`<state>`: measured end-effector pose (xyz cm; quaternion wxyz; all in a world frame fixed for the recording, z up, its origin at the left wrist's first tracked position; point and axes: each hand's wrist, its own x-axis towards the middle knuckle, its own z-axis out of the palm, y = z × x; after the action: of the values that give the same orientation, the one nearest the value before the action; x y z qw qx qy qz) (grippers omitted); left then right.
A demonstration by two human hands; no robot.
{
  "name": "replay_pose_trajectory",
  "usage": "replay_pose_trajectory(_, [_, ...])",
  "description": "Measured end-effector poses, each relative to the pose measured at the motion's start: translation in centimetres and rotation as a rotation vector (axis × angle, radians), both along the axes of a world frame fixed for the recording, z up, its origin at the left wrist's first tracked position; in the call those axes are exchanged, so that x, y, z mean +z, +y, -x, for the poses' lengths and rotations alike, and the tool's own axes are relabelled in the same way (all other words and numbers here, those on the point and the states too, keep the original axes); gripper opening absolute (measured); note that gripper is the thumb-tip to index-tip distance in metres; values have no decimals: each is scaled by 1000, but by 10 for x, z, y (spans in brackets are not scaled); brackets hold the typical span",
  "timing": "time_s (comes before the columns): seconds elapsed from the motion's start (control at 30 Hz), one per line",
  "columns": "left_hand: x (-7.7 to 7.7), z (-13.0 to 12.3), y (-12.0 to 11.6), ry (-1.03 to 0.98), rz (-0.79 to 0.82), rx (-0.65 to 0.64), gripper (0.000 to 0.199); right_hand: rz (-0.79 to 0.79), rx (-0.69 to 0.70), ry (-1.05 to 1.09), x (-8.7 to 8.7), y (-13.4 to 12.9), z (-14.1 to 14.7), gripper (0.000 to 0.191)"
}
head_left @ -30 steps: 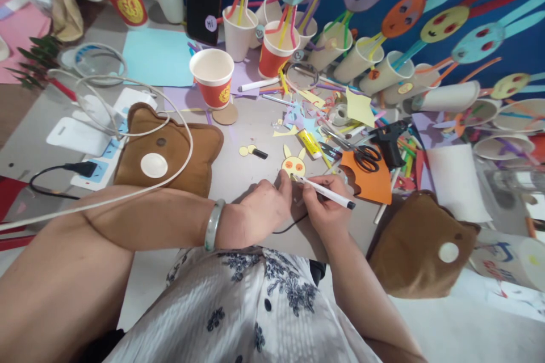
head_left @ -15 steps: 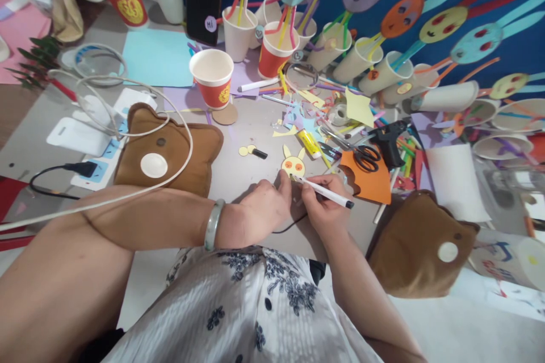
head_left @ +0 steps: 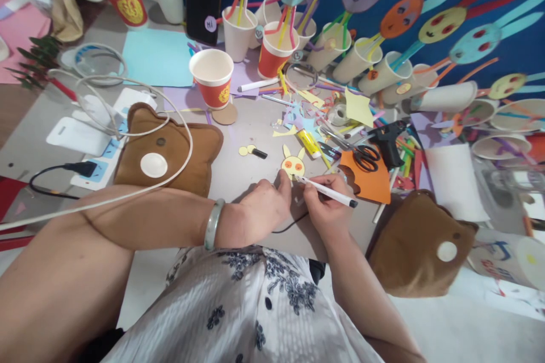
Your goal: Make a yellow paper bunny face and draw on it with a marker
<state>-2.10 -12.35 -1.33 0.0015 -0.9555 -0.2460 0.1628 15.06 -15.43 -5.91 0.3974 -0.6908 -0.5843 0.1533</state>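
A small yellow paper rabbit face point(head_left: 293, 163) with orange eyes lies flat on the table. My left hand point(head_left: 266, 210) rests beside it, its forefinger stretched onto the lower left edge and holding it down; the other fingers are mostly tucked from sight. My right hand point(head_left: 327, 207) is closed around a white marker point(head_left: 330, 191) with a black end, gripped like a pen. The marker's tip is at the lower right of the face, where small dark marks show. Left of the face lie a black marker cap point(head_left: 259, 153) and small yellow paper discs point(head_left: 243, 151).
A yellow glue tube point(head_left: 310, 144), scissors point(head_left: 366, 157), a black glue gun point(head_left: 389, 144) and orange paper point(head_left: 370, 178) crowd the right. Brown pouches point(head_left: 183, 147) lie either side. A red-and-white paper cup point(head_left: 212, 79) stands ahead, before cups with paper faces. A white cable point(head_left: 190, 142) crosses my left arm.
The marker has shifted slightly right, its tip moving off the middle of the face's lower part. My left hand stays in place, and the paper rabbit face has not moved.
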Motion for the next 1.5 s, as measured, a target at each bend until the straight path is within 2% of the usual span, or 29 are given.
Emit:
replay_pose_trajectory(0.17, [-2,0,-1,-2,-34,4,60,-10,-9,9,0,0,0,7])
replay_pose_trajectory(0.43, [7,1,2,37,7,-14,59,1,6,-12,0,1,0,9])
replay_pose_trajectory(0.7, [1,2,-1,5,-22,5,56,16,8,2,-2,0,-1,10])
replay_pose_trajectory(0.93, [8,1,2,23,11,-9,57,-4,8,-5,-1,0,-1,7])
replay_pose_trajectory(1.2, [0,1,-1,-7,-19,9,57,-26,-2,42,-1,0,-1,7])
replay_pose_trajectory(1.5, [1,0,0,8,4,14,58,-8,-1,22,0,0,0,7])
